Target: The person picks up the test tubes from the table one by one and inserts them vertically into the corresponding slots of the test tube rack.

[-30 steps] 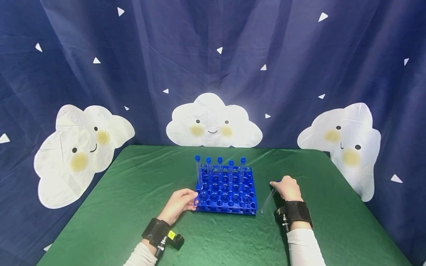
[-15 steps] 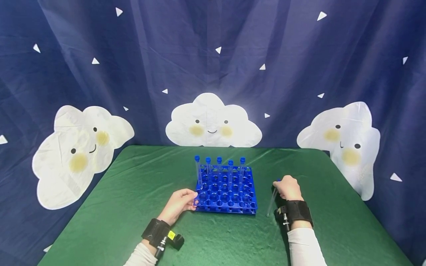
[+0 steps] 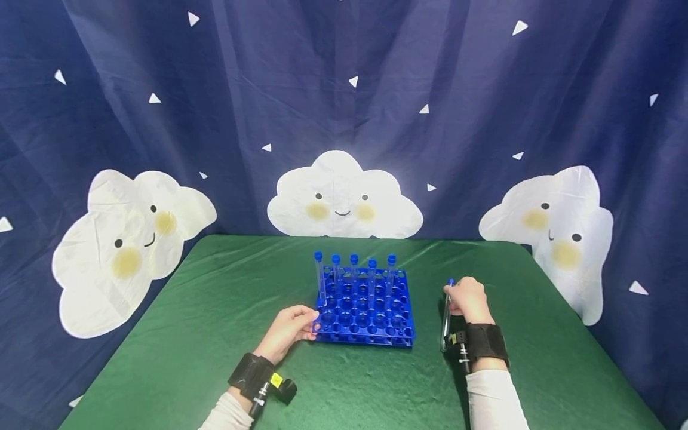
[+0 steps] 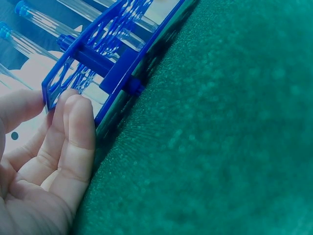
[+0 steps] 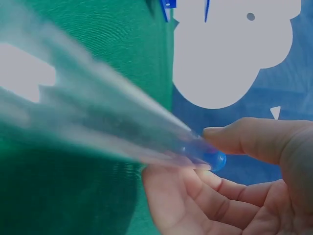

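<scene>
A blue test tube rack (image 3: 365, 322) stands on the green table, with several clear, blue-capped test tubes (image 3: 372, 280) upright in its holes. My left hand (image 3: 290, 329) grips the rack's near left corner, thumb on the top plate and fingers against the side, as the left wrist view shows. To the right of the rack, my right hand (image 3: 466, 300) pinches a clear test tube (image 3: 445, 325) just below its blue cap (image 5: 215, 159). That tube slants down toward me, its rounded end low over the cloth.
Green cloth (image 3: 215, 298) covers the table. A dark blue curtain (image 3: 344, 107) with white smiling clouds hangs along the far edge. Each wrist wears a black strap with a small camera; the left one (image 3: 287, 391) sits low over the cloth.
My right hand has raised the test tube's capped end, and its lower end has swung right, away from the rack. The left hand and the rack stay where they were.
</scene>
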Motion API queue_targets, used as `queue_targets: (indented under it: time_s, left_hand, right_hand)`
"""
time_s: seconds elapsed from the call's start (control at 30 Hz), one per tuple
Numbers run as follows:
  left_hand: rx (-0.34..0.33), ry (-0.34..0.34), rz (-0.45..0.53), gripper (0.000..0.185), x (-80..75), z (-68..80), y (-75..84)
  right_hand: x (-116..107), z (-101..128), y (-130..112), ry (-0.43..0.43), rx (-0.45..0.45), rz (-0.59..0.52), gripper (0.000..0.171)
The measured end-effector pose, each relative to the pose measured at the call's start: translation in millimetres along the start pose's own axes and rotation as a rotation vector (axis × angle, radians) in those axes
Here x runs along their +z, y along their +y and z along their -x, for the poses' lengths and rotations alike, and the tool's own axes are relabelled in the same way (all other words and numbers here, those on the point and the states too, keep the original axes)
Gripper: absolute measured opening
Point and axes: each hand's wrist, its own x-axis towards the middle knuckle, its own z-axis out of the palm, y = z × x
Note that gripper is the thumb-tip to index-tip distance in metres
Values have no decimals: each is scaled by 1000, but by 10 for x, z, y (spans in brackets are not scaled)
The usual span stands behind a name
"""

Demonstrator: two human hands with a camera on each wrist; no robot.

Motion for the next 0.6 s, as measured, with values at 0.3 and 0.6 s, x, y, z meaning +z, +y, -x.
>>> queue_targets:
  time_s: [0.3, 0.6]
  left_hand:
    - [-7, -2, 2, 33, -13, 3, 5]
    - [-3, -11, 6, 30, -4, 7, 16]
  right_hand:
    - [-74, 56, -107, 66, -71, 38, 17]
    - [-148, 139, -300, 214, -171, -2, 20]
